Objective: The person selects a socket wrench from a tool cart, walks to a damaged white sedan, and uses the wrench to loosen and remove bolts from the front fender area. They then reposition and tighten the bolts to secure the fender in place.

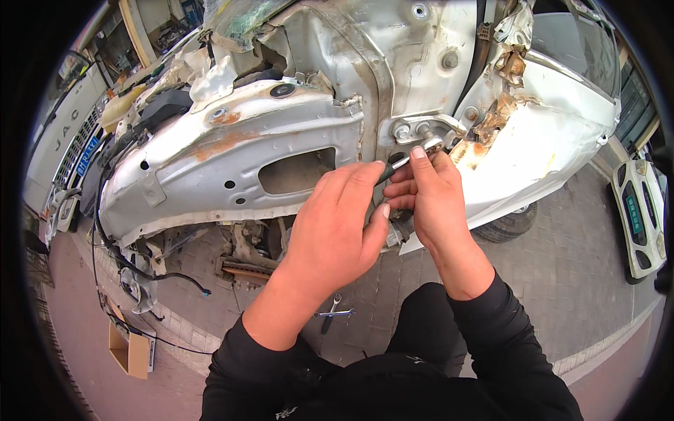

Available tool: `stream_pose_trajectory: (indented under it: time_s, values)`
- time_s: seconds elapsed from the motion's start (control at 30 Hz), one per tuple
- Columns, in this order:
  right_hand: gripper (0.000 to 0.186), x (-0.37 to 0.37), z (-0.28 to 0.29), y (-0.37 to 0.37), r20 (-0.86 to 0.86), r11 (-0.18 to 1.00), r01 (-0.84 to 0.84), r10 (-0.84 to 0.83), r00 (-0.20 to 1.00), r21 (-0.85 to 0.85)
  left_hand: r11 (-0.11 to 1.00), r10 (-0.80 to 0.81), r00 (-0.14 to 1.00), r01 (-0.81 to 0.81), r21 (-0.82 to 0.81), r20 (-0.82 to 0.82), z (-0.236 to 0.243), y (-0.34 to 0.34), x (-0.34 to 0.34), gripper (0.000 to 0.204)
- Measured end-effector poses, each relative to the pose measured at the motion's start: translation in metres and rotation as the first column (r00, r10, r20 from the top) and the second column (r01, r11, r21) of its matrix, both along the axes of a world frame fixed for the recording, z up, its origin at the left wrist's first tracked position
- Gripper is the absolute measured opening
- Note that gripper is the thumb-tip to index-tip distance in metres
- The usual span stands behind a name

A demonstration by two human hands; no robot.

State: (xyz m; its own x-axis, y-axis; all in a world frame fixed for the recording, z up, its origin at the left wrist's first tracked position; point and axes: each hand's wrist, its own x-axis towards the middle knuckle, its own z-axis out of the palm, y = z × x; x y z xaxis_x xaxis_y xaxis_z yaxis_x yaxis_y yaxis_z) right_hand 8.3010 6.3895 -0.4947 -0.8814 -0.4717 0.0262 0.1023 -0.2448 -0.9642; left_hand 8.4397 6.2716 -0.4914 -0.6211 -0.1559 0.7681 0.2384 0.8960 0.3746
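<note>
My left hand point(331, 224) is closed around the dark handle of a ratchet wrench point(401, 163). The fingers and thumb of my right hand point(441, 203) pinch the tool's metal head end, with the lower fingers curled loosely. That head lies close against a door hinge point(401, 130) bolted to the white car body. Whether it sits on a bolt is hidden by my fingertips. To the right of the hinge hangs a damaged white door point(526, 158) with torn, rusty edges. Left of my hands runs the stripped fender panel point(232, 151) with a large oblong opening.
Another ratchet point(331, 312) and a combination wrench point(335, 313) lie on the paving below. Loose black cables point(151, 272) dangle at the left, above an open cardboard box point(130, 351). A detached white bumper point(639, 217) stands at the right. A white truck point(67, 133) is parked far left.
</note>
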Motion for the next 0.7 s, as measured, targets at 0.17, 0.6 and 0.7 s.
stream_pose_trajectory:
  time_s: [0.17, 0.6, 0.7]
  values:
    - [0.029, -0.011, 0.008, 0.006, -0.038, 0.992, -0.11, 0.112, 0.993, 0.067, 0.978, 0.136, 0.966, -0.095, -0.186, 0.221, 0.012, 0.005, -0.048, 0.034]
    - [0.036, -0.059, 0.028, 0.059, -0.941, 0.821, 0.571, 0.168, -0.294, -0.032, 0.991, -0.118, 0.851, 0.068, 0.116, 0.512, 0.027, -0.002, -0.089, 0.028]
    - [0.034, -0.082, 0.022, 0.054, -0.89, 0.861, 0.498, 0.146, -0.432, -0.1, 0.981, -0.173, 0.864, 0.108, 0.162, 0.473, 0.026, -0.004, -0.092, 0.03]
